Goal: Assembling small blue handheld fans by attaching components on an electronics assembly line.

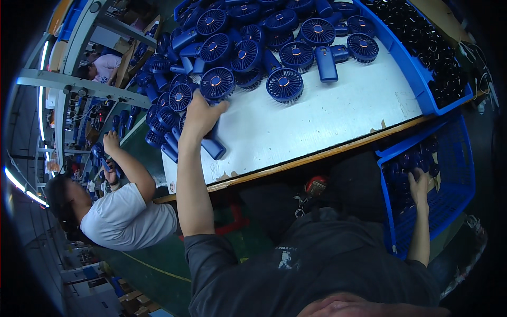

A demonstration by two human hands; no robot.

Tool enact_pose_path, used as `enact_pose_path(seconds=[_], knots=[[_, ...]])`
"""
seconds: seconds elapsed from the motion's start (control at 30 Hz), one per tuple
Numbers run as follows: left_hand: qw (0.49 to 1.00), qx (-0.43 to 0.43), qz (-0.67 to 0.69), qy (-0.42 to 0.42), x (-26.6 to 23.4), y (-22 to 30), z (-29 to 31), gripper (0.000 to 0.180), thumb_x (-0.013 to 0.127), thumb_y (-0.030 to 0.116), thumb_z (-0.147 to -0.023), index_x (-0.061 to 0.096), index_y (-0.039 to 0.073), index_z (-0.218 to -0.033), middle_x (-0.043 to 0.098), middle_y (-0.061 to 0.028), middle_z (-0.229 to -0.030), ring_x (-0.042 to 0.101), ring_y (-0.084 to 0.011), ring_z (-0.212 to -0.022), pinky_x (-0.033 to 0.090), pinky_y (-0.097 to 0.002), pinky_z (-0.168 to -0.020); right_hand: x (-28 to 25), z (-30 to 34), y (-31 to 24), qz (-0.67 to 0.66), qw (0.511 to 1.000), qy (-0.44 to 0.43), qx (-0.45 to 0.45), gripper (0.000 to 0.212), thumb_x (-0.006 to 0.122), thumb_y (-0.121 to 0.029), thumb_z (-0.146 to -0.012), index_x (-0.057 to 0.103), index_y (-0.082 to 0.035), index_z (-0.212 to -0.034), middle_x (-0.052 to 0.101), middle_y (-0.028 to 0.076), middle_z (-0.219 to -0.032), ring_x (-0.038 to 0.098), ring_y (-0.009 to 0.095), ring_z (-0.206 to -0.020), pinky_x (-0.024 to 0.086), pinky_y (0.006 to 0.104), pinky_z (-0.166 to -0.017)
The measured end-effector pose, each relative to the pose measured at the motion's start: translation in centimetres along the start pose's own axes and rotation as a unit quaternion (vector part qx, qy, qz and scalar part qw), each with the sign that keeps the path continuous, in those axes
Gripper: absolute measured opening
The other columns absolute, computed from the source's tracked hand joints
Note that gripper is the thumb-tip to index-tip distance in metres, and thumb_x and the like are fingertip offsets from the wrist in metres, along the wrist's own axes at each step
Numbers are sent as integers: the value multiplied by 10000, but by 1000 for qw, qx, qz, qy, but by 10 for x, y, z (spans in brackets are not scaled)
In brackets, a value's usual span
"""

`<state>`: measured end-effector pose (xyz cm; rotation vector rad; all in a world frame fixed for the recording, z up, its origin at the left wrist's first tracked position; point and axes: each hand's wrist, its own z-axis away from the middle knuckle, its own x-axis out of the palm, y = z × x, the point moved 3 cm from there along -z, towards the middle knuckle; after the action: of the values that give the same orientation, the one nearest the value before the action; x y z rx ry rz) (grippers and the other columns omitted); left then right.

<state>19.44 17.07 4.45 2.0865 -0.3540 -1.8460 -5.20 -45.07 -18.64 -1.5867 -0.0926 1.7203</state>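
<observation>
My left hand (203, 113) is nearer, over the tabletop's (317, 121) left end: thumb apart from index, grip underneath hidden. Blue fan (217, 83) lies just beyond, toward the far edge; long axis unclear. My right hand (420, 185), in the blue crate (458, 182) below the near right corner: closure unclear.

Blue fans (284, 84): over twenty on the tabletop, overlap blocks our exact count
Wearer's hands: we tally two, left hand (203, 116) plus right hand (420, 184)
White tabletop (327, 119): one
Blue containers: two, one tray (412, 71), one crate (455, 185)
Black parts (422, 39): too many, too small for us
Co-workers (121, 216): at least two, we think
</observation>
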Motion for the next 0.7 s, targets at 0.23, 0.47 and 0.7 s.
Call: enact_pose_path(seconds=[0.23, 0.47, 0.7], knots=[[757, -87, 646, -36, 91, 83, 137, 560, 798, 316, -799, 495, 2, -1149, 629, -97, -864, 641, -193, -774, 549, -361, -738, 25, 73, -244, -408, 859, -253, -180, 537, 678, -27, -843, 500, -3, -1349, 591, 153, -1243, 602, 191, -1076, 506, 321, -915], [679, -117, 722, 62, 126, 123, 167, 502, 647, 372, -942, 477, -13, -1214, 638, -138, -1029, 677, -259, -871, 577, -456, -789, 56, 105, -324, -300, 865, -266, -303, 401, 743, -190, -842, 570, 10, -1143, 660, 173, -976, 684, 269, -863, 537, 353, -759], [447, -22, 842, -302, 126, 164, 173, 878, 558, 622, -882, 364, -35, -1431, 490, -233, -1379, 381, -378, -1381, 264, -501, -1168, -5, 78, -368, -49, 809, -210, -547, 356, 655, -296, -889, 580, 36, -994, 631, 212, -829, 642, 395, -812, 527, 448, -720]])
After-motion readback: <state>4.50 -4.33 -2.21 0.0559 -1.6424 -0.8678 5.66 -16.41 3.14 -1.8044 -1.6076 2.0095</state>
